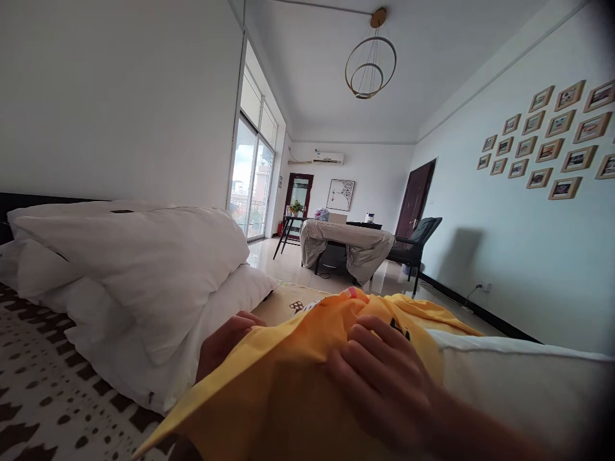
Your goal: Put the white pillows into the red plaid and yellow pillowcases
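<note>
A yellow cloth [288, 397] with a black print and a small red patch spreads across the lower middle of the view. My right hand [384, 378] has its fingers curled into the cloth and grips it near its upper part. At the cloth's left edge is my left hand [230, 339], closed on it; the cloth covers part of its fingers. White pillows [134, 262] are piled just left of my left hand. To the right of the cloth lies a white cushion or pillow [519, 378].
A patterned brown and white sheet [57, 410] lies at the lower left. Beyond the bed stand a table with a grey cover [350, 237], a black chair [418, 243] and a small stand with a plant [295, 208]. Picture frames [550, 150] hang on the right wall.
</note>
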Demonstrator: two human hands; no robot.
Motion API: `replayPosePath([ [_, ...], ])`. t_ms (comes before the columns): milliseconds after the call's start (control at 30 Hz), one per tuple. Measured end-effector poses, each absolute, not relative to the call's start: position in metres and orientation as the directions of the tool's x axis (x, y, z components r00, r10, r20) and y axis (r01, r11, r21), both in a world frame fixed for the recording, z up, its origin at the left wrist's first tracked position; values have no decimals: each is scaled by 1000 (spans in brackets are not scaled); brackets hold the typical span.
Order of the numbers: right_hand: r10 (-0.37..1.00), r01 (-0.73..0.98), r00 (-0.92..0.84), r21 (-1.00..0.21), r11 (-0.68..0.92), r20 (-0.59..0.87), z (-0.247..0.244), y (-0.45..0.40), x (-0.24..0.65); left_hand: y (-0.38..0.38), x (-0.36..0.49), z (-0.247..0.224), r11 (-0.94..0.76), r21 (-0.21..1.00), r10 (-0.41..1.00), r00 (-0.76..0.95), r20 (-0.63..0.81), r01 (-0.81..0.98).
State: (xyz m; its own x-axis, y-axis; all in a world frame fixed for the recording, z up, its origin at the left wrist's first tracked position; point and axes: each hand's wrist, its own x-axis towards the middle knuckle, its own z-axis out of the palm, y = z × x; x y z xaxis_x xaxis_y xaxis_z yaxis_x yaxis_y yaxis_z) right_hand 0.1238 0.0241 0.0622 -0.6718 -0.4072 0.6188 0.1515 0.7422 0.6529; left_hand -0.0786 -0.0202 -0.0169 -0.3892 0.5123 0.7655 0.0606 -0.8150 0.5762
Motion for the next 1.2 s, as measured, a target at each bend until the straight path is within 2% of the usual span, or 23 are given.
replayPosePath([
  [100, -358, 145, -754, 671, 727, 551, 67, 22, 130, -16, -77, -14, -848, 522, 505, -442, 741, -94],
  [167, -351, 136, -770, 675, 725, 533, 70, 20, 136, -16, -76, -12, -835, 532, 535, -440, 722, -142],
  [300, -369, 130, -773, 698, 704, 516, 75, 19, 147, -24, -70, -9, -805, 582, 566, -450, 691, -119],
  [400, -367, 131, -778, 703, 698, 510, 76, 22, 151, -30, -64, -9, -717, 687, 647, -486, 588, -123],
  [567, -312, 110, -814, 658, 745, 490, 74, 27, 156, -28, -65, -12, -667, 739, 662, -534, 526, -98],
  [667, -264, 131, -812, 604, 786, 521, 73, 31, 159, -28, -67, -17, -613, 790, 666, -551, 504, -18],
  [767, -181, 131, -815, 480, 867, 550, 72, 34, 159, -31, -67, -20, -593, 803, 658, -542, 522, 55],
  [833, -85, 100, -853, 321, 942, 515, 72, 33, 157, -32, -69, -21, -600, 796, 666, -503, 550, 76],
  [900, -22, 59, -870, 150, 987, 492, 74, 28, 153, -32, -75, -21, -613, 785, 686, -436, 583, 87],
  [967, 12, 47, -847, 52, 998, 532, 77, 21, 145, -31, -82, -21, -640, 762, 710, -303, 636, 98],
  [1033, 3, 71, -799, 90, 993, 602, 77, 12, 135, -32, -86, -21, -697, 708, 698, -124, 706, 111],
  [1100, -64, 82, -780, 203, 976, 622, 77, 4, 123, -38, -83, -22, -766, 639, 637, -54, 769, 61],
  [1200, -150, 24, -812, 290, 957, 563, 73, -3, 110, -49, -70, -22, -816, 577, 569, -211, 795, -27],
])
